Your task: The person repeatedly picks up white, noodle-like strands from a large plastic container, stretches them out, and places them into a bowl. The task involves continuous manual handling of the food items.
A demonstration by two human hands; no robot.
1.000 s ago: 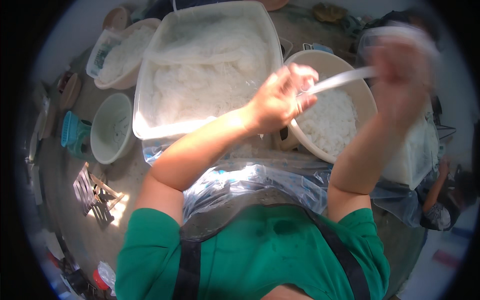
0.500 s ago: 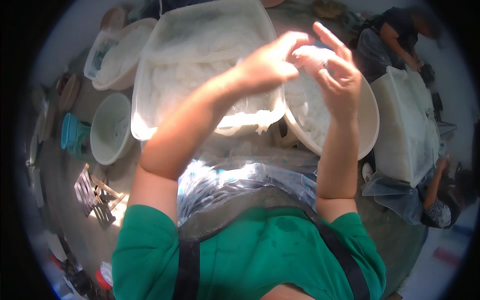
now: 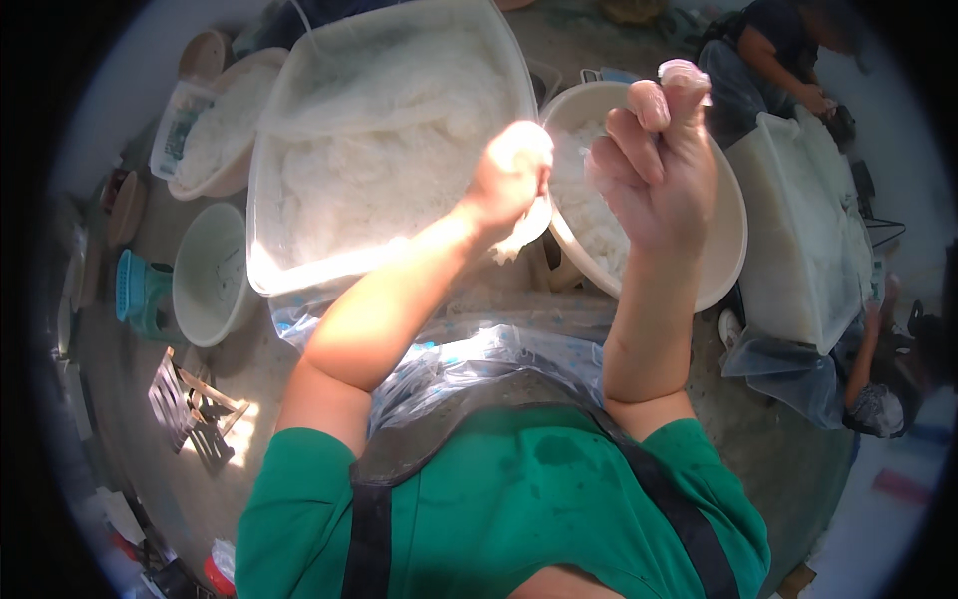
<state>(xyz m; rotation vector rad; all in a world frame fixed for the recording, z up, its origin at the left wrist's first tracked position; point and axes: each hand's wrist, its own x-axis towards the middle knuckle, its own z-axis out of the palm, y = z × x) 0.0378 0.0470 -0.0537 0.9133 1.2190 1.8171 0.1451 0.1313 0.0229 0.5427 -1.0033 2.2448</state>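
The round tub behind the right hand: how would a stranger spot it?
Find the big rectangular box in the upper middle. Right of it, partly hidden by the right hand, sits a cream tub with white contents. Its round rim sets it apart from that box and the narrower box farther right.

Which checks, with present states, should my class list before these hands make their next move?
1. Left hand curled closed: ok.
2. Left hand's contents: cannot tell, the curled hand hides them.
3. Right hand showing white material: ok.
4. Hands apart: ok, a gap shows between them.
5. Round tub holding white strands: ok.
6. Right hand clear of the tub: cannot tell, they overlap in view.
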